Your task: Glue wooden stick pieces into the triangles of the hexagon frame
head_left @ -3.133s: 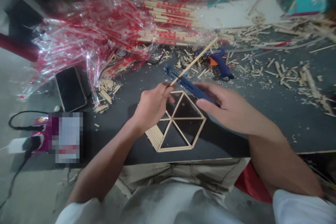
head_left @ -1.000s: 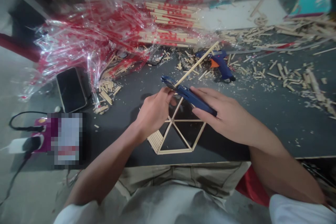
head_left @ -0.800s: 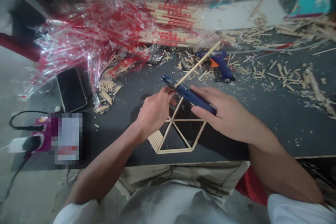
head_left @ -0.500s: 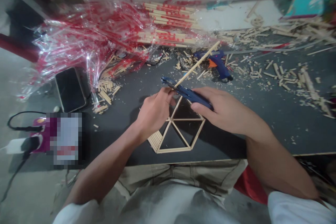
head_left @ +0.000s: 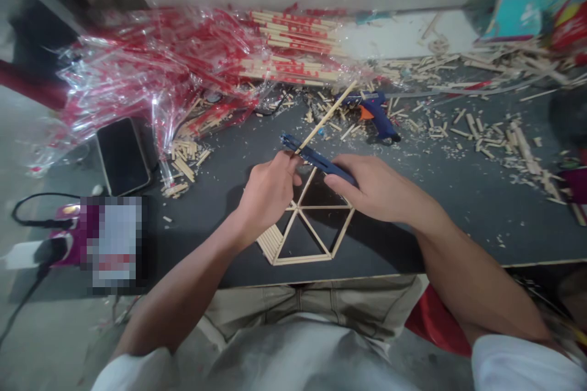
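Note:
My left hand [head_left: 266, 192] pinches the near end of a long wooden stick [head_left: 326, 116] that slants up to the right. My right hand [head_left: 376, 189] grips blue cutting pliers [head_left: 312, 154], whose jaws sit around the stick just beyond my left fingers. Both hands hover over a hexagon frame [head_left: 305, 229] of thin sticks with spokes, lying flat on the dark table [head_left: 435, 220]. Its lower left side carries a few extra sticks laid side by side.
A blue glue gun [head_left: 376, 113] lies behind the hands. Red-printed plastic wrappers and packed sticks [head_left: 183, 67] pile at the back left. A black phone [head_left: 121, 156] lies at left, a power strip and cables beyond it. Stick offcuts [head_left: 495, 128] litter the right.
The stick's free end looks shorter than half a second ago, and the hands with the pliers have shifted slightly left and nearer. The view has panned a little right.

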`<control>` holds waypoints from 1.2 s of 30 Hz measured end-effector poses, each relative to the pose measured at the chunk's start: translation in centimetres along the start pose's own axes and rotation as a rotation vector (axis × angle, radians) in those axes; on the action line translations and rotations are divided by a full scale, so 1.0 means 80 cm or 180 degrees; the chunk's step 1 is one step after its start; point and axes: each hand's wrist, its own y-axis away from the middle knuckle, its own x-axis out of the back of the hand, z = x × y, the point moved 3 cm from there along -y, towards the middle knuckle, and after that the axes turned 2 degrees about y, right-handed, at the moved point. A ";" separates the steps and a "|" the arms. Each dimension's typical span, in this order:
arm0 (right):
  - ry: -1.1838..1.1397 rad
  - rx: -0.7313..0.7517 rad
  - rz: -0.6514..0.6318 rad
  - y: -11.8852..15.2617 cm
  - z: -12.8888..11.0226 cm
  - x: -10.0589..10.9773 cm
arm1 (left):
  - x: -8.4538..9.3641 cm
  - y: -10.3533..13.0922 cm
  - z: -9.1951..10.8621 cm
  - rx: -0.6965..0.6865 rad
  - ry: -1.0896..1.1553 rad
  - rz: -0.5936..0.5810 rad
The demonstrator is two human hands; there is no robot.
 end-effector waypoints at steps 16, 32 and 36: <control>0.0677 -0.0031 -0.0086 -0.015 0.002 -0.004 | 0.002 -0.002 0.003 0.0264 0.0627 0.0026; 0.0819 0.0064 0.0661 -0.009 0.021 0.006 | 0.018 0.000 0.005 0.0224 0.0650 0.0382; 0.0692 -0.0220 0.0938 -0.006 0.038 0.016 | 0.029 -0.001 -0.002 -0.0331 -0.0042 0.0574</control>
